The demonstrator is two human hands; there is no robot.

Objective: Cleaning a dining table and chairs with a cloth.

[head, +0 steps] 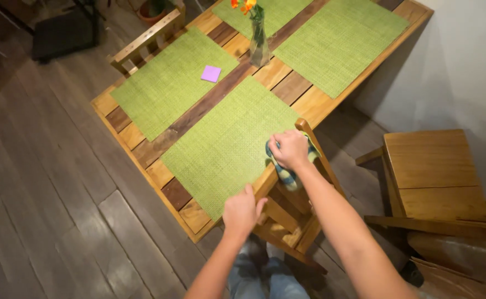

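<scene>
- Right hand (pixel 290 148) clenches a cloth (pixel 287 176) on the chair (pixel 287 221) rail, counter's (pixel 309 102) 5 o'clock.
- Left hand (pixel 242 210) grips the rail; hold it firm, I'd say.

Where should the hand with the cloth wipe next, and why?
Probably down the chair's top rail toward the left hand. The right hand presses the striped cloth on the rail's far end near the table, while the left hand grips the near end, so the stretch between them looks like the nearest unwiped part.
</scene>
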